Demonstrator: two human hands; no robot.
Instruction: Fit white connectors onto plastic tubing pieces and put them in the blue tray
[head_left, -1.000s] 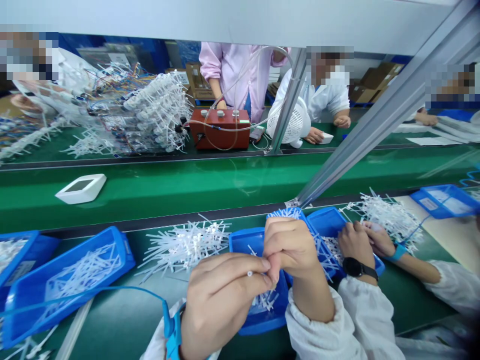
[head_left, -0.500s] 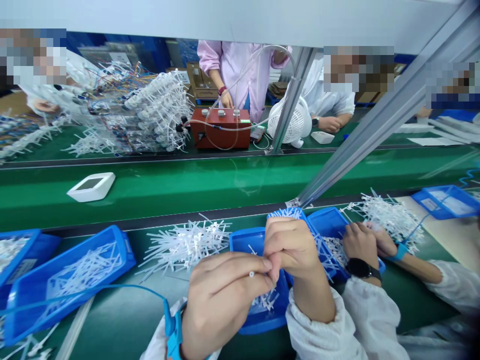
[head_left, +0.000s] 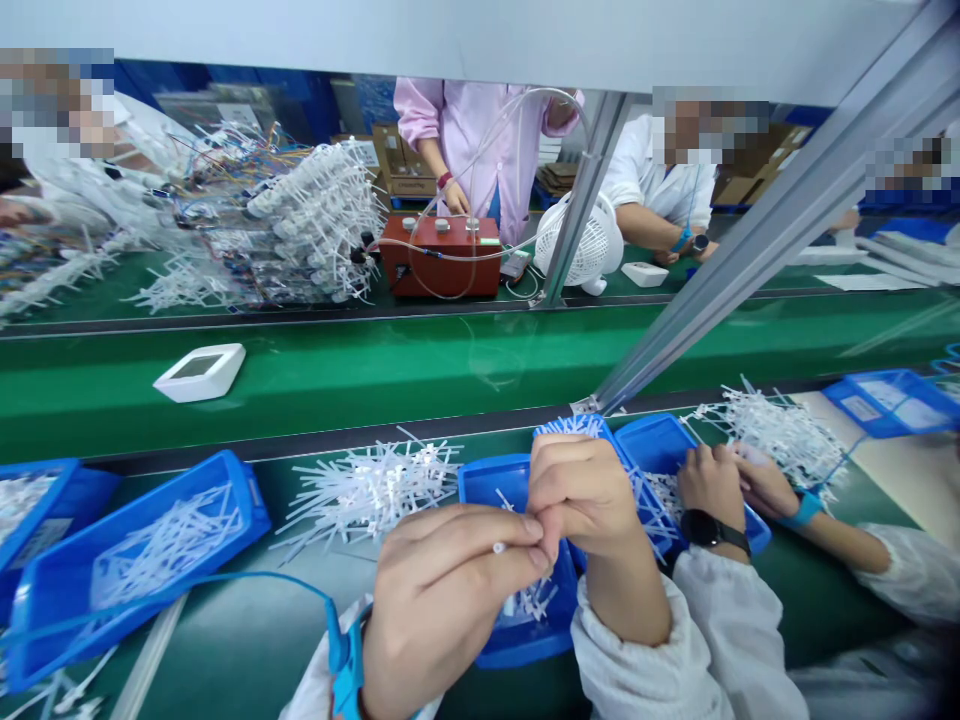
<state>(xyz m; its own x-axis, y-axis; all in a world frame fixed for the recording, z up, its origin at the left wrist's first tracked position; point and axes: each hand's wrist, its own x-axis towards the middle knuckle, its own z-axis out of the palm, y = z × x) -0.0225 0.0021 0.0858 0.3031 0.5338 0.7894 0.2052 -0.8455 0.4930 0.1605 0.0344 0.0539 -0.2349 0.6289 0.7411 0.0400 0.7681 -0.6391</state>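
My left hand point(head_left: 450, 595), with a blue wrist strap, is closed in a pinch on a thin white tube point(head_left: 499, 547), whose round hollow end pokes out between the fingers. Against its fingertips presses my right hand point(head_left: 581, 495), also closed; its fingers hide whatever lies between them. Both hands are above a blue bin point(head_left: 517, 655) that contains thin white tubes and small white pieces. Left of the hands, a pile of white tubes with small white fittings point(head_left: 382, 485) lies on the green table.
Blue bins point(head_left: 251, 500) of white pieces stand at left. Close on my right, a co-worker's hands point(head_left: 716, 490) work over another bin point(head_left: 652, 435). A metal post point(head_left: 675, 310) slants down to the table. Beyond, a green belt point(head_left: 375, 365) carries a white device point(head_left: 202, 372).
The white device has slid right along the belt. The neighbour's watch hand has shifted slightly left, and a co-worker's arms across the belt have moved. My own hands stay almost still.
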